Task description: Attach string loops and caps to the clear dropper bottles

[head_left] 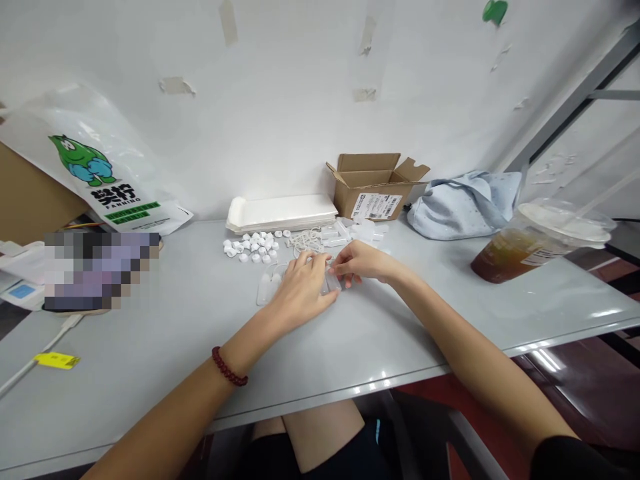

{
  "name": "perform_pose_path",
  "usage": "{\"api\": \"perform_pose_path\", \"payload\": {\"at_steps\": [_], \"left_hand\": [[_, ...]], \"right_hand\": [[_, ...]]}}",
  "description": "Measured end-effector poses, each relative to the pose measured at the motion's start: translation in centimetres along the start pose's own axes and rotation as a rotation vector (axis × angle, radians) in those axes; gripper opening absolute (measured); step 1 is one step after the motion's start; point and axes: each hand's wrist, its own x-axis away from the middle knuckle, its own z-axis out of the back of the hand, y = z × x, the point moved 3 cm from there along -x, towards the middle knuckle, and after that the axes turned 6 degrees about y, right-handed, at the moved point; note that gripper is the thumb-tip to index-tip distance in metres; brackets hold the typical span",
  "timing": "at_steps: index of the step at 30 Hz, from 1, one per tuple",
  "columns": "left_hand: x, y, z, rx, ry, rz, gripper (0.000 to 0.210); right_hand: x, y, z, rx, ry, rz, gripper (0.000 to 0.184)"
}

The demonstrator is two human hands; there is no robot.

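My left hand (pixel 303 288) lies over a clear plastic tray (pixel 266 288), its thumb stretched out and its fingers bent over the far edge. The palm hides much of the tray. Touching the fingertips of that hand, my right hand (pixel 363 261) is closed in a pinch at the tray's right end; what is between its fingers is too small to make out. A clear plastic piece (pixel 332 281) shows between the two hands. Just beyond them are a pile of small white caps (pixel 257 245), a coil of pale cord (pixel 306 240) and loose clear plastic parts (pixel 367 231).
A stack of white trays (pixel 285 212) and an open cardboard box (pixel 370 187) stand against the wall. To the right are a light blue cloth bundle (pixel 465 203) and a drink cup (pixel 530 247). At left sit a white bag (pixel 95 160) and a blurred-out object (pixel 100 270).
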Motion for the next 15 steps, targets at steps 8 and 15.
{"api": "perform_pose_path", "payload": {"at_steps": [8,15], "left_hand": [[0.24,-0.15,0.48,-0.031,-0.096,-0.032,0.041],[0.15,-0.68,0.73,-0.021,-0.132,-0.038,0.041]], "right_hand": [[0.10,-0.09,-0.23,-0.096,-0.048,-0.011,0.015],[0.19,-0.22,-0.27,-0.051,-0.046,-0.021,0.010]]}}
